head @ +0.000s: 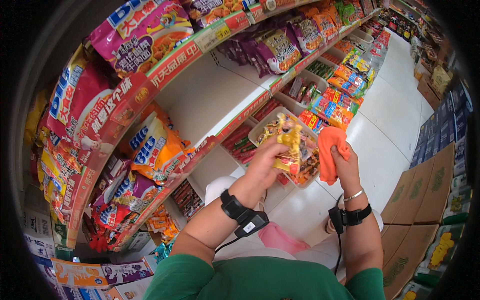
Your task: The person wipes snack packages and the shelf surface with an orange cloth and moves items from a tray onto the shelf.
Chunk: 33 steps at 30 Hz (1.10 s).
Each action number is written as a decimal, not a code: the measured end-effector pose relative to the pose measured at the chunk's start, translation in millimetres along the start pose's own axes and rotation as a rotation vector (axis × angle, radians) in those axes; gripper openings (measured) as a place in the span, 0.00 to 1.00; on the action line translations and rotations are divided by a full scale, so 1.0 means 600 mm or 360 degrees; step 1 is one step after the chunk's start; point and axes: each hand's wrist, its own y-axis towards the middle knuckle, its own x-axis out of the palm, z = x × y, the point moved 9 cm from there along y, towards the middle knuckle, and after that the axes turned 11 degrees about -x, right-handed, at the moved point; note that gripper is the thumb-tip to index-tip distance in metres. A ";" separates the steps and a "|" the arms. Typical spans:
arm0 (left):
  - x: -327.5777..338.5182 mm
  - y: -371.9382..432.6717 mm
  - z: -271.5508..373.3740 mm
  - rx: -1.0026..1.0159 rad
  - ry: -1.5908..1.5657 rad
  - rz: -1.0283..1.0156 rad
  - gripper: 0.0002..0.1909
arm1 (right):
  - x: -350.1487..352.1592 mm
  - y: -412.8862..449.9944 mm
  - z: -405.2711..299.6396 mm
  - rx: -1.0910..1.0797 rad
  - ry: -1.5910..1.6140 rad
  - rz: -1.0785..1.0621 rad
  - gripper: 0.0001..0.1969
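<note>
My left hand [264, 165] grips a shiny gold snack packet [290, 146] bearing red print. The packet is held over a white plastic bin [253, 134] filled with small wrapped snacks, and hides part of them. In my right hand [345, 165] is a bunched orange cloth [331, 153], just right of the bin. Black straps with cabled devices circle both my forearms. Below the hands, the bin is close to the white tiled floor, in front of the lowest shelf.
Instant noodle bags [150, 146] fill parts of the shelves at left, behind red label strips [232, 123]. Colourful snack packs [333, 105] lie along the bottom row. Stacked cardboard cartons [408, 195] stand close on the right. A pink object [281, 240] is between my legs.
</note>
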 end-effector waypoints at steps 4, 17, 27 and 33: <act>-0.044 -0.001 0.089 0.0271 0.0335 0.0199 0.18 | -0.001 -0.005 0.002 0.0118 0.0141 -0.0010 0.12; -0.268 0.047 0.326 0.0390 0.0467 0.1000 0.11 | -0.005 0.000 0.000 0.0125 0.0285 -0.0030 0.15; 0.003 0.074 0.298 0.1595 0.3596 0.1485 0.14 | -0.045 0.007 -0.015 0.0142 0.0335 0.0119 0.15; 0.047 0.195 0.008 0.0921 0.3560 0.0246 0.13 | -0.070 0.010 -0.010 0.0233 0.0427 0.0268 0.14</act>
